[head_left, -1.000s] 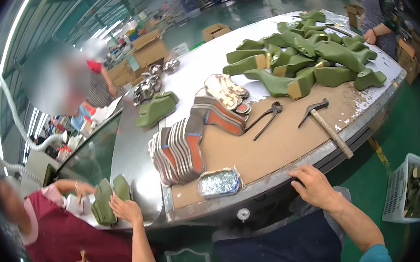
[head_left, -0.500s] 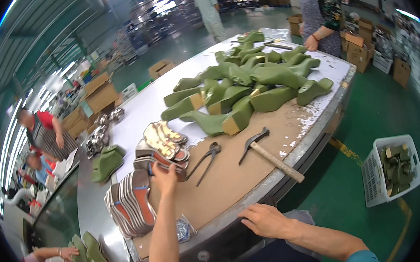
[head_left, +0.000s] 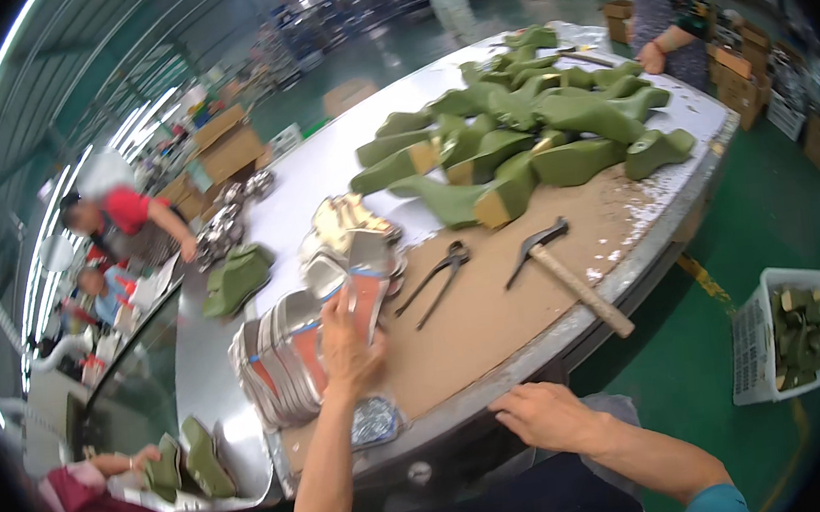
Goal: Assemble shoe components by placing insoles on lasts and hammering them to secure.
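My left hand is closed on a silver-and-brown insole, tilted upright beside a standing row of similar insoles. Behind it are gold and silver sole-shaped pieces. My right hand is empty, its fingers loosely bent and slightly apart near the table's front edge. A pair of pincers and a hammer with a pale wooden handle lie on the brown board. Close to my left wrist sits a packet of small metal bits.
Green shoe lasts are heaped across the table's far side. More lasts fill a white basket on the floor at right. One co-worker's hand handles lasts at lower left; another person's hand rests at the far right corner.
My left hand has drawn an insole up and turned it upright. My right hand stays near the edge. The co-worker in red at left now reaches toward the table, and the view has shifted.
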A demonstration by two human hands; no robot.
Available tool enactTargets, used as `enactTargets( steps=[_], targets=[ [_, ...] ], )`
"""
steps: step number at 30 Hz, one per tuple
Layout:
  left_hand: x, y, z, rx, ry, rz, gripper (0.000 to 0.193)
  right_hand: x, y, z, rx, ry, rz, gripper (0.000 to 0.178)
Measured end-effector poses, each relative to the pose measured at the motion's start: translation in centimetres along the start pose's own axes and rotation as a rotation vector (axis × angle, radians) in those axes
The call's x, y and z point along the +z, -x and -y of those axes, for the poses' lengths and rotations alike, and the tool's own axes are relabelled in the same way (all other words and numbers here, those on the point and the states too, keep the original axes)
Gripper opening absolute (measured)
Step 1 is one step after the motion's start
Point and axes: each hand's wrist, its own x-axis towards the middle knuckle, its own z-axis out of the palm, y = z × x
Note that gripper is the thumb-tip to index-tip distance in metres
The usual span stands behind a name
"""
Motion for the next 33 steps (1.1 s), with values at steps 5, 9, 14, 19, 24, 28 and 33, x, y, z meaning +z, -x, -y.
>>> enactTargets(
  steps=[5,9,14,19,24,28,33],
  targets=[
    [-2.4,-1.8,-0.3,-0.181,0.145,-0.328,0.085,0.1,-1.1,0.8,-0.035,-0.063,-0.017,0.013],
    [-7.1,-1.1,-3.3,-0.601,1.05,-0.237,0.087,-1.4,-2.9,0.5,0.16,-0.132,-0.226,0.018],
    [-9.7,8.8,-11.4,-0.557,1.396,0.015,0.082,-5.4,-11.0,-12.3,0.201,0.076,-0.534,0.055],
    [-10.7,20.1,-13.9,-0.926,1.365,-0.057,0.048,-5.3,-19.8,-21.7,0.397,0.332,-0.485,0.066],
    [-12.8,27.6,-13.7,-1.184,1.44,-0.035,0.033,-4.8,-22.3,-16.9,0.527,0.418,-0.375,0.062],
    [-13.2,28.2,-14.4,-1.193,1.424,-0.183,0.035,-3.3,-22.2,-17.2,0.505,0.516,-0.313,0.053],
    [-13.8,27.8,-13.9,-1.152,1.522,-0.111,0.038,-8.7,-19.7,-24.0,0.409,0.399,-0.382,0.044]
  ],
)
